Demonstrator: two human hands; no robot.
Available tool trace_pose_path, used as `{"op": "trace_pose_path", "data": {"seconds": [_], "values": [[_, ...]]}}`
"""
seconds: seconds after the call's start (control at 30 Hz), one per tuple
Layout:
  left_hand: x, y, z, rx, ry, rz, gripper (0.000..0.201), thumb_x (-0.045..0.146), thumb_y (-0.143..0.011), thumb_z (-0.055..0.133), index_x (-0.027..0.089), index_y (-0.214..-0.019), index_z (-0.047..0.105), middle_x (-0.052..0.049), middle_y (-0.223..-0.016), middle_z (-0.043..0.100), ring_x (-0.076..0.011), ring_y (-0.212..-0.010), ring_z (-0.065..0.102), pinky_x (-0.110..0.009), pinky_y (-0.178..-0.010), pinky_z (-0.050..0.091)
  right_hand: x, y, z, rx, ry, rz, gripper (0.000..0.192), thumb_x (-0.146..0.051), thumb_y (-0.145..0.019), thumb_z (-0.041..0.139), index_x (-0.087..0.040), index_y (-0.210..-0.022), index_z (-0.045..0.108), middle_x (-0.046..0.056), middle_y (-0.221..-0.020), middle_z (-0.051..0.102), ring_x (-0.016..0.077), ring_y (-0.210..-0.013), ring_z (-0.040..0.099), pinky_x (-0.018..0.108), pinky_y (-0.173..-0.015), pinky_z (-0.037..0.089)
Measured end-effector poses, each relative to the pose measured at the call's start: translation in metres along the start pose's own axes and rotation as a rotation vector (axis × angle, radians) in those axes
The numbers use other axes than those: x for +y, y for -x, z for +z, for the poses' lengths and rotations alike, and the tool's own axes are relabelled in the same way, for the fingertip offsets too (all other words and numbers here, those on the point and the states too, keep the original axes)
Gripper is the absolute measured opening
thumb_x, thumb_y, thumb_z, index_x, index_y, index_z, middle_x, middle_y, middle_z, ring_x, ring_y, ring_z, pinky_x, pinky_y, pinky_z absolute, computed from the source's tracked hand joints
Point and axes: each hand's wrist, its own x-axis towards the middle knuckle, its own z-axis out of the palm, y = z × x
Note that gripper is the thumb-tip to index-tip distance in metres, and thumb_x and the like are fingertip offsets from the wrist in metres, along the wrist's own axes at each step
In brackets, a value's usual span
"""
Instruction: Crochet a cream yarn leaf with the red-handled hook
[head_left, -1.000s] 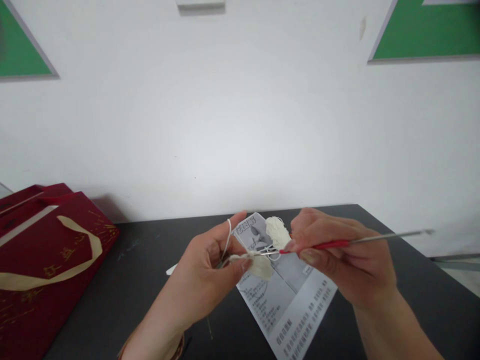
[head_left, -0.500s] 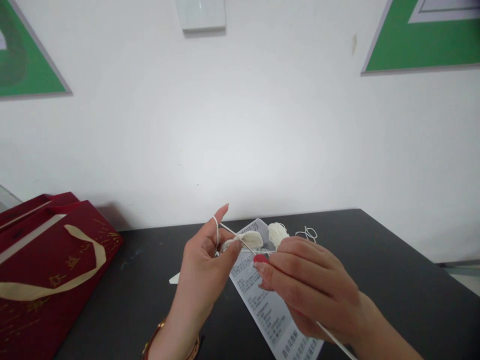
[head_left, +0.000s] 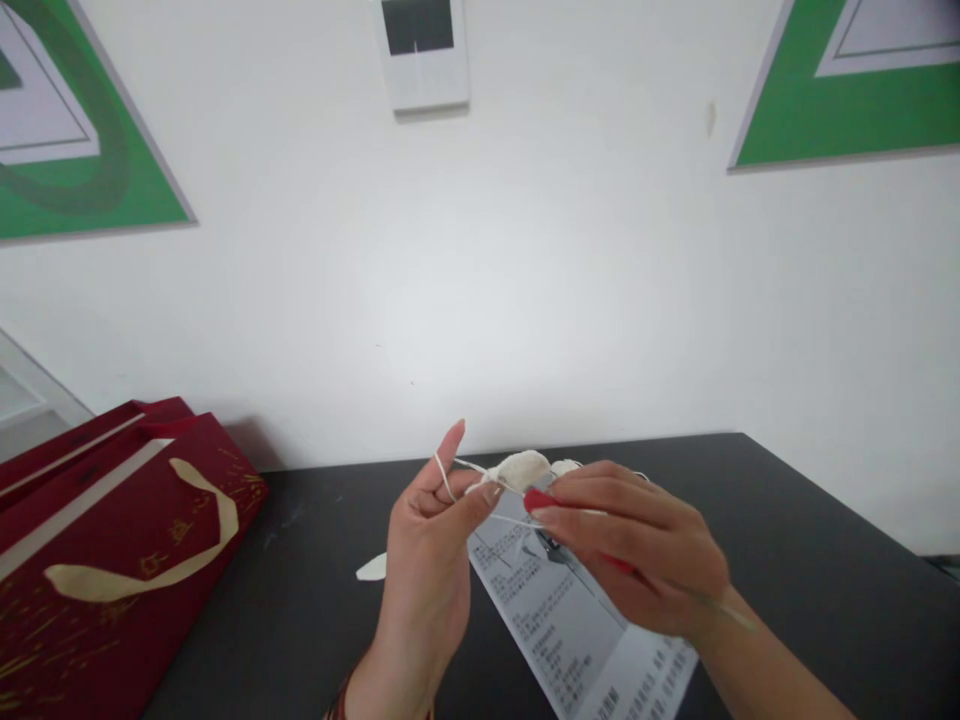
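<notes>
My left hand [head_left: 439, 520] pinches a small white crochet piece [head_left: 525, 467] between thumb and fingers. White yarn [head_left: 445, 475] loops over its raised index finger and runs to the work. My right hand [head_left: 637, 540] is closed round a crochet hook with a red handle [head_left: 536, 499], its thin shaft reaching into the piece beside my left thumb. A strand of yarn also passes below the hook between the hands. Behind my right fingers, a white yarn ball [head_left: 566, 467] is mostly hidden. Under both hands lies a printed sheet [head_left: 555, 640].
Dark red gift bags [head_left: 135, 540] with a cream ribbon stand at the left of the black table [head_left: 300, 600]. A white leaf-shaped piece [head_left: 372, 568] lies left of my left wrist. The white wall [head_left: 480, 250] rises behind the table.
The view has shifted, so everything sits a little lower and more to the right. My right hand has turned slightly, showing more of the red handle, and covers more of the yarn ball.
</notes>
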Motion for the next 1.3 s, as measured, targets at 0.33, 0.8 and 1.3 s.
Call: {"op": "trace_pose_path", "data": {"seconds": [0.33,0.8,1.3], "values": [[0.004,0.000,-0.012,0.025,-0.387,0.344,0.061,0.014,-0.070,0.078,0.030,-0.126,0.061,0.005,-0.070,0.071,-0.0100,-0.067,0.064,-0.020,-0.072,0.049,-0.015,0.009,0.009,-0.105,0.461,-0.272,0.026,-0.011,-0.089,0.051,-0.006,-0.107,0.068,0.013,-0.102,0.074,0.0209,-0.097,0.067,0.034,-0.093,0.055],[0.007,0.000,0.000,-0.019,-0.432,0.259,0.040,0.016,-0.067,0.077,0.023,-0.106,0.071,0.001,-0.064,0.067,-0.0165,-0.065,0.062,-0.030,-0.068,0.051,-0.042,-0.013,-0.006,0.023,0.103,0.172,0.029,0.001,-0.078,0.061,-0.012,-0.103,0.068,0.010,-0.083,0.070,0.0176,-0.072,0.062,0.029,-0.061,0.055],[0.024,-0.001,-0.012,-0.348,-0.676,0.112,0.005,0.016,-0.070,0.075,0.021,-0.068,0.074,-0.002,-0.063,0.070,-0.0246,-0.089,0.066,-0.045,-0.112,0.026,-0.038,-0.009,-0.032,0.053,-0.167,0.530,0.019,-0.009,-0.082,0.063,-0.023,-0.094,0.070,0.003,-0.075,0.068,0.0164,-0.066,0.063,0.026,-0.052,0.050]]}}
